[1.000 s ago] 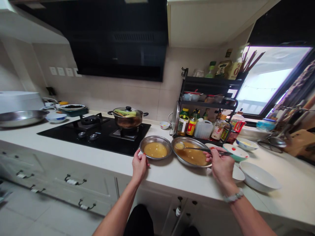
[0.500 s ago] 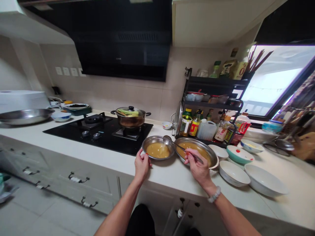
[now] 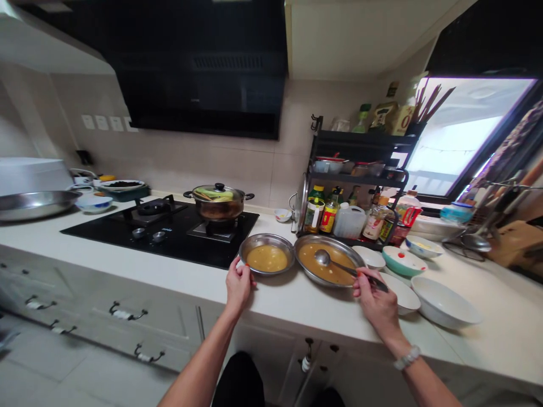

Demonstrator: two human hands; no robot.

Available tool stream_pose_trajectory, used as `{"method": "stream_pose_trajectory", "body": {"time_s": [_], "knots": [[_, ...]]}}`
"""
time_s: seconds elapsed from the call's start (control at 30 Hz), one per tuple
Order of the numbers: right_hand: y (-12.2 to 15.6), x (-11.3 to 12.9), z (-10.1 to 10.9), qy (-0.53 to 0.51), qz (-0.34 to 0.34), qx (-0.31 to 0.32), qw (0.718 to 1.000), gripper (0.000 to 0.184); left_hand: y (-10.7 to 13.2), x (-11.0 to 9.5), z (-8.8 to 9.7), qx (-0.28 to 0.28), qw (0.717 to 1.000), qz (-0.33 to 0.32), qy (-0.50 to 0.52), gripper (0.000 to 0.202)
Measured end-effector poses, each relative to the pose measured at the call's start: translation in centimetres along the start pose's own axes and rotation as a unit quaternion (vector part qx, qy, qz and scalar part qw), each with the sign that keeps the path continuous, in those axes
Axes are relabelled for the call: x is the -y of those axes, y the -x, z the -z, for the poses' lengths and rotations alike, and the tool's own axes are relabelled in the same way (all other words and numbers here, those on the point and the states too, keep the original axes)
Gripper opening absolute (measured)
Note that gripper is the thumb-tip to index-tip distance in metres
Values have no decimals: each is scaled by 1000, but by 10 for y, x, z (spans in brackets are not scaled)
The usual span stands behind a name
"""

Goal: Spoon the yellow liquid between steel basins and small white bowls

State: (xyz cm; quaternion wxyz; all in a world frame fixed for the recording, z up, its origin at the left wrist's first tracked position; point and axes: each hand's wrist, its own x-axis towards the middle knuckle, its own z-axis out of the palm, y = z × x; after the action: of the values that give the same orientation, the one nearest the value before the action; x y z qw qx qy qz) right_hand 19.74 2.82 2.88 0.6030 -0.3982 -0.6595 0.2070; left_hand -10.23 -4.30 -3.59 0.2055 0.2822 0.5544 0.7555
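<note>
My left hand [image 3: 240,282] grips the near left rim of a steel bowl [image 3: 289,265] that holds yellowish-brown liquid [image 3: 267,258]. In my right hand [image 3: 375,297] is the dark handle of a ladle [image 3: 323,258]. The ladle's round metal head lies over the brown liquid in a second, larger steel bowl [image 3: 303,273], just right of the first. Small pale bits float in both liquids. How deep the ladle head sits in the liquid I cannot tell.
Behind the bowls stands a black rack [image 3: 360,182] with bottles and seasonings. White bowls [image 3: 445,302] and a green-rimmed bowl [image 3: 404,263] crowd the right. A lidded pot [image 3: 218,202] sits on the black hob [image 3: 182,243]. A wide steel pan [image 3: 38,204] is at far left.
My right hand has moved right and down, taking the ladle from over the left bowl to the larger right bowl. My left hand stays on its rim. The whole view has shifted slightly.
</note>
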Motion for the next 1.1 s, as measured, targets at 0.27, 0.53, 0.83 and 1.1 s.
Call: {"method": "stream_pose_trajectory", "body": {"time_s": [0.27,0.53,0.83,1.1], "knots": [[-15,-14,-2,-143,-168,-106,970,41,-2,6,0,-3,1000,-3,-6,57],[-23,-2,0,-205,-194,-131,951,37,2,-3,0,1,1000,11,-2,58],[-30,17,-11,-175,-143,-102,969,35,0,1,0,4,1000,3,-1,52],[-22,35,-60,-200,-78,-22,977,35,-2,5,-1,3,1000,3,2,51]]}}
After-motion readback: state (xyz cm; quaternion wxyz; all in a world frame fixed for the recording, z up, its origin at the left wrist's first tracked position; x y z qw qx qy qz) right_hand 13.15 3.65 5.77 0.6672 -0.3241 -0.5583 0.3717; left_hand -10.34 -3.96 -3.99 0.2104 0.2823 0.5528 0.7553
